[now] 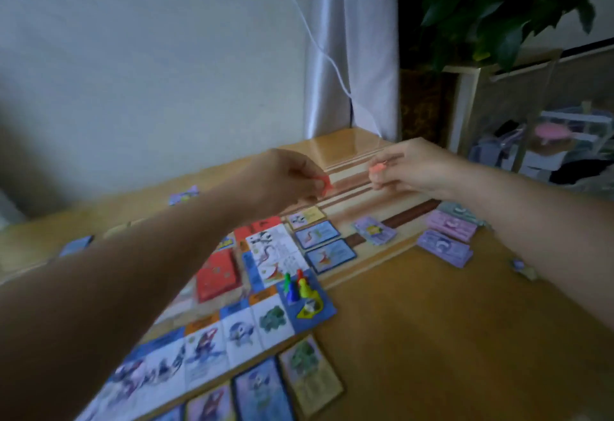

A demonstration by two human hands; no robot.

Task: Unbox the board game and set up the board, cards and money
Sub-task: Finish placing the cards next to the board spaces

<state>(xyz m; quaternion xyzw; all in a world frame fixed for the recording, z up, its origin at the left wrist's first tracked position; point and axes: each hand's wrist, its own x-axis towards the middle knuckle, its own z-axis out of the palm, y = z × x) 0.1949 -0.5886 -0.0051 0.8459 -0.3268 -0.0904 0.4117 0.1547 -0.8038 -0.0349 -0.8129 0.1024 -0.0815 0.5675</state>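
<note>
Head view: a small red piece (324, 183) is pinched by the left hand (282, 176), a pink piece (378, 168) by the right hand (410, 168). The board (232, 331) is laid open on the table (448, 337), with money stacks (445, 246) lying near it.

Board (239, 331) lies on the table (448, 337), running from near left to far centre. Deck (217, 274) sits on the board, midway; pawns (295, 284) stand together on its right corner, just right of the deck. Near cards (282, 384) line the board's near edge; far cards (324, 244) lie beyond the corner. Right of those, a card pile (375, 230), then money (447, 237) farther right. Above the far end, left hand (282, 178) holds a token (324, 184), right hand (408, 168) a second token (377, 168). Plant (498, 5) and shelf (548, 128) stand behind, right.
</note>
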